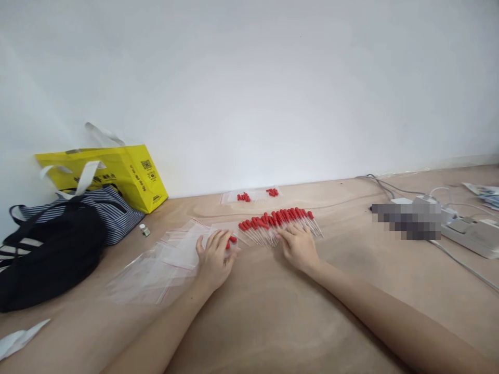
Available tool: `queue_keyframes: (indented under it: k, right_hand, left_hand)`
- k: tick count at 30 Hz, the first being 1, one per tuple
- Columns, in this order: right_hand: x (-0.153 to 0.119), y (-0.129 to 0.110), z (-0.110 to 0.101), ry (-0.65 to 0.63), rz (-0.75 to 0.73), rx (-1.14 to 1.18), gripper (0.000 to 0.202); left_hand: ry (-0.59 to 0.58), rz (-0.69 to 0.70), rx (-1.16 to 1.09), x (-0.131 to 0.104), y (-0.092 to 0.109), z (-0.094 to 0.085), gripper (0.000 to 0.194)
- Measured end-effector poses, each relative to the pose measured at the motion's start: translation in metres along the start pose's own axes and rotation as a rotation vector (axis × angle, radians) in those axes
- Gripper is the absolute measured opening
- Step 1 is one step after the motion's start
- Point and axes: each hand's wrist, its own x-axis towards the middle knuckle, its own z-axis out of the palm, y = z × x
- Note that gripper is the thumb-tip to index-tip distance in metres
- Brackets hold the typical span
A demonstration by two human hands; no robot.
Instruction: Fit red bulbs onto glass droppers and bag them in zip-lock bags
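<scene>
A slanting row of droppers (273, 218) with red rubber bulbs and thin clear tubes lies on the wooden table. My right hand (298, 246) is at the tube side of the row, fingers bent and pinched on a dropper whose tube is mostly hidden. To the left, my left hand (214, 257) is curled at the edge of some clear zip bags (179, 249). Red dropper bulbs (233, 239) poke out between its fingers and thumb; whether these are inside a bag I cannot tell. Behind the row, a filled clear bag (255, 196) shows red bulbs at both ends.
On the left stand a yellow shopping bag (144, 176), a striped bag (120, 213) and a black bag (58, 254). A small bottle (144, 230) is beside them. A power strip (473, 236) with cables lies on the right. A white wall closes off the back.
</scene>
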Motion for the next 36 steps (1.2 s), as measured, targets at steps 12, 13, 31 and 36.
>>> queue_keyframes:
  k: [12,13,31,36]
  right_hand:
    - [0.048,-0.039,0.043,-0.217,0.353,-0.104,0.020]
    - [0.049,-0.037,0.045,-0.221,0.357,-0.105,0.019]
    - [0.057,-0.081,0.051,-0.397,0.219,-0.013,0.024]
    - [0.062,-0.088,0.051,-0.455,0.254,-0.048,0.024]
  left_hand:
    - [-0.098,-0.145,0.005,-0.006,-0.015,0.010,0.019]
    - [-0.094,-0.145,-0.001,-0.006,-0.016,0.011,0.017]
    - [-0.060,-0.329,0.052,-0.003,-0.021,0.012,0.025]
    - [-0.059,-0.313,0.031,-0.003,-0.022,0.009,0.030]
